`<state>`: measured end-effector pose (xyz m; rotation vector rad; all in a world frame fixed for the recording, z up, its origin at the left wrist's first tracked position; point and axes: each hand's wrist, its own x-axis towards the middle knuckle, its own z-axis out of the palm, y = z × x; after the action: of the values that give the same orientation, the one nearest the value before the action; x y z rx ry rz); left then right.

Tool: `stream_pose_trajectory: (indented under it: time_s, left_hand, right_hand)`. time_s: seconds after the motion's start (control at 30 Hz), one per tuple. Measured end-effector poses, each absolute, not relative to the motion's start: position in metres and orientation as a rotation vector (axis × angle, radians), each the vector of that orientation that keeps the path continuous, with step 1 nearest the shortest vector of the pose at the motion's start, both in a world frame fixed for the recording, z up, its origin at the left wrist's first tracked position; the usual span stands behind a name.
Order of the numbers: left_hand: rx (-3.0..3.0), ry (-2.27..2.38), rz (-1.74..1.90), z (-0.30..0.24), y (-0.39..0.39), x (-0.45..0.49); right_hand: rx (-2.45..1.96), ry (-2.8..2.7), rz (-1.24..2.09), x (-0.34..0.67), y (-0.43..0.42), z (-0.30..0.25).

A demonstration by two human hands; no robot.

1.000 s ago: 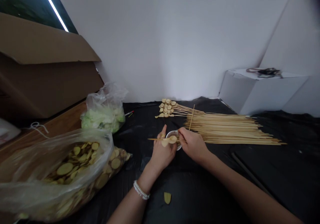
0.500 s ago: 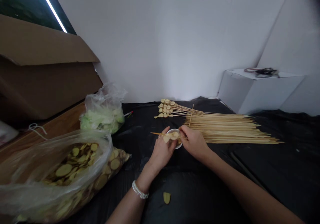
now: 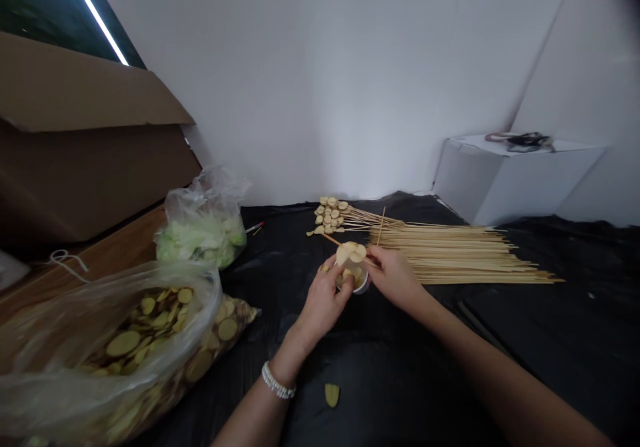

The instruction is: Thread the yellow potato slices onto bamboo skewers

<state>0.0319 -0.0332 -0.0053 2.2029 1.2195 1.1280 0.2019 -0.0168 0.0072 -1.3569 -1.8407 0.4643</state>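
My right hand pinches a bamboo skewer that slants up to the left over a small white cup. Pale potato slices are threaded on that skewer, just above the cup. At the cup's left side is my left hand, thumb and fingers curled at the rim near more pale slices inside; whether they grip a slice or the rim is hidden. Behind the cup lie finished skewers with slices at their ends. A second thin stick stands up beside my right hand.
Many bare bamboo skewers lie to the right on black sheeting. At left are an open plastic bag of potato slices and a bag of pale green vegetable. One loose slice lies in front. A cardboard box and white box flank these.
The skewer with slices has risen and tilted, its left tip now pointing up and away. My left fingers have come off the threaded slices and sit lower, at the cup.
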Motion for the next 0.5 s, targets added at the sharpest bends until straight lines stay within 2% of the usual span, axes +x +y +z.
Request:
stream_pose_trajectory:
  time_s: [0.23,0.5]
  left_hand:
    - [2.055,1.193,1.165,-0.0065,-0.0294,0.0292]
    - [2.096,1.136,1.182,-0.0056,-0.0301,0.0311]
  right_hand:
    - [-1.243,-1.768,0.666,0.2057,-0.0192,0.0175]
    - [-1.278,-1.876,0.691,0.2037,-0.0175,0.0124]
